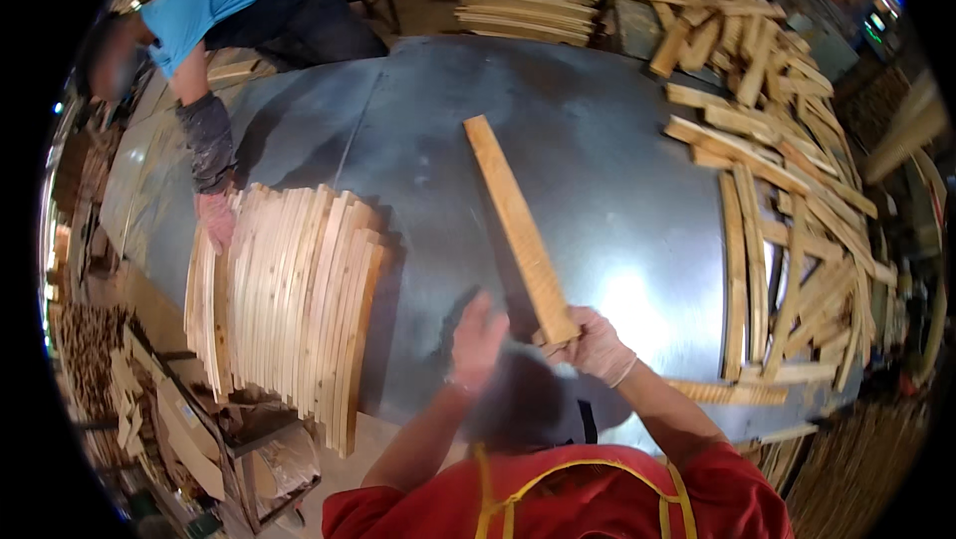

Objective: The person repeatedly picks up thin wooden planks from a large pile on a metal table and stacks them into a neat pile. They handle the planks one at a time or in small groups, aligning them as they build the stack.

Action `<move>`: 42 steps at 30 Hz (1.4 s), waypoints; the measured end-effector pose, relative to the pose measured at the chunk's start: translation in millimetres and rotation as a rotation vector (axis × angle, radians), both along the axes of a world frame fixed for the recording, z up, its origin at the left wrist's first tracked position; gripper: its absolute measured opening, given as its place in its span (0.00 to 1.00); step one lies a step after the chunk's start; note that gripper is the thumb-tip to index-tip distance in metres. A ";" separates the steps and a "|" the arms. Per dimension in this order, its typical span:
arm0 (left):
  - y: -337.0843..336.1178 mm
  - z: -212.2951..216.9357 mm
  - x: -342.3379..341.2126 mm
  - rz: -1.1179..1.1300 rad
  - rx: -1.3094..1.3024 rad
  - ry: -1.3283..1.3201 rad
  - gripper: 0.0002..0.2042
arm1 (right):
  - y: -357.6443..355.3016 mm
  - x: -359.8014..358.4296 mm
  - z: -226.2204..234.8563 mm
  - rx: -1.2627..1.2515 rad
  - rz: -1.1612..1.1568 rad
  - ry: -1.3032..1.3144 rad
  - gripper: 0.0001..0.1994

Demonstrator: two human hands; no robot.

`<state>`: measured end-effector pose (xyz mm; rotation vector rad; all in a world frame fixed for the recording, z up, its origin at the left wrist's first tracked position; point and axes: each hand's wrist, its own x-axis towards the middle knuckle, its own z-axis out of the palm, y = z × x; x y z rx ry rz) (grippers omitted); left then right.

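My right hand [603, 348], in a pale glove, grips the near end of a long wooden board [520, 225]. The board slants away to the far left above the grey metal table [428, 121]; whether its far end touches the surface I cannot tell. To the left of the board's near end is my left hand [479, 342], apart from it and smeared by motion, so its fingers do not read clearly. Left of my hands lies a row of pale wooden strips [289, 290], packed side by side. A co-worker's gloved hand [215, 220] touches its far left edge.
A co-worker in a blue shirt [214, 1] leans over the table at the far left. Loose boards [797, 181] lie in a jumbled heap along the right side. A neat stack of boards [525, 11] stands beyond the far edge. A metal-framed cart [234, 459] is at the lower left.
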<state>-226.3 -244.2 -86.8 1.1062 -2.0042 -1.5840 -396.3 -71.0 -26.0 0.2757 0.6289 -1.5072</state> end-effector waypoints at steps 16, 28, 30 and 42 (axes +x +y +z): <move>-81.9 54.0 247.3 0.086 -0.872 -0.922 0.35 | 316.2 24.5 -6.9 1.437 0.632 2.044 0.28; 116.5 1.4 -38.4 -0.491 0.360 -0.164 0.39 | 195.9 -147.4 41.4 0.926 -0.322 1.864 0.28; 139.0 2.7 -61.6 -0.398 0.289 -0.145 0.35 | 236.9 -207.8 50.4 1.328 -0.365 1.739 0.26; 80.5 27.4 -69.6 -0.483 0.839 -0.122 0.38 | 262.1 -129.0 -41.2 1.212 -0.291 1.358 0.47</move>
